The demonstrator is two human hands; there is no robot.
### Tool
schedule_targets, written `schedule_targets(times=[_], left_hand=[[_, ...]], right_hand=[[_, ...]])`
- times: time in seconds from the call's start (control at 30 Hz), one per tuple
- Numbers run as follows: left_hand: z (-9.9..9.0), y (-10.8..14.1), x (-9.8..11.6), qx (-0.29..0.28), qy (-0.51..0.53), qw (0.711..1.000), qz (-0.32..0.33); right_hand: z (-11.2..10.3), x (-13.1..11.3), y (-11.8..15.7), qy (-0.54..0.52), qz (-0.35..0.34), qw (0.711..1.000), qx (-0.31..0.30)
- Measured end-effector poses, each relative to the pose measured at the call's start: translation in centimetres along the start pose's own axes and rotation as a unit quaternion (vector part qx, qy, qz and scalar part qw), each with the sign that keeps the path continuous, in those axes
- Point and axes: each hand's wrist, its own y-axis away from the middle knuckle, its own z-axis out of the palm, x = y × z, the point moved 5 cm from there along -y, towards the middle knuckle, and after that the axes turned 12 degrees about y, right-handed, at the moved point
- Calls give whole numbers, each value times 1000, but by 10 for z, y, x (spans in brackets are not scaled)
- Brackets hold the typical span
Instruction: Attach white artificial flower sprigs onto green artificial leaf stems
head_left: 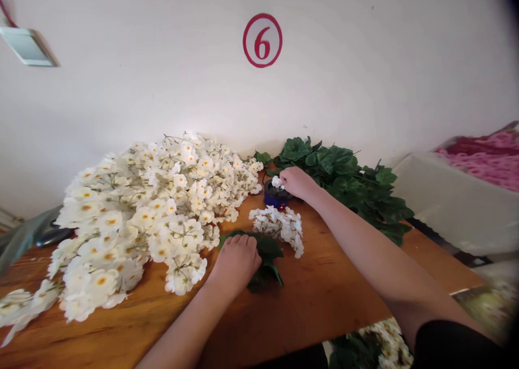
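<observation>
My left hand is closed on a green artificial leaf spray at the table's middle. Just beyond it lies a bunch of small white artificial flowers. Farther back, my right hand pinches a small white artificial flower. That flower is over the dark top of a small round blue device, which has a red light on its front. The fingers hide the flower's stem, and I cannot tell whether it touches the device.
A large heap of white flowers covers the table's left side. Green leaves are piled at the back right. A pale container of pink material stands beyond the wooden table's right edge. More flowers lie below the front edge.
</observation>
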Motion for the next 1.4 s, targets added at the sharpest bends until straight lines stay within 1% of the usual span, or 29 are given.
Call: schedule_targets(times=[0.1,0.2,0.37,0.5,0.63,0.7,0.77,0.8,0.87,0.93,1.0,1.07,1.2,1.3,1.4], left_hand=[[1,1,-1,13,-5,999,44],[-1,2,-2,41,-7,997,68],[-2,3,-1,90,-24,992,79],[-1,3,-1,118,-23,989,85],[1,3,-4,123,-1,989,86],[2,4,-6,115,13,990,82],[2,5,-6,110,27,990,78],[1,6,-7,109,34,991,76],[0,7,-8,113,44,990,68],[-1,7,-9,120,49,990,56],[-1,6,-11,126,52,989,47],[-1,6,-12,127,53,989,44],[0,4,-12,124,57,990,42],[0,3,-13,124,61,989,43],[0,3,-13,127,67,989,40]], right_hand=[[-3,6,1,-4,7,1000,11],[-7,13,4,-12,13,999,30],[-9,23,13,-30,21,998,57],[-8,30,20,-42,40,995,85],[-10,28,29,-59,51,990,116],[-14,26,38,-94,75,982,146],[-17,25,50,-154,113,968,165],[-17,23,57,-191,129,959,165],[-14,15,72,-268,143,942,144],[-10,3,88,-349,137,920,110],[-6,-12,103,-406,122,902,77],[-3,-27,116,-425,106,897,63],[8,-46,130,-425,83,899,60],[18,-49,133,-438,94,893,49],[23,-47,134,-444,111,888,41]])
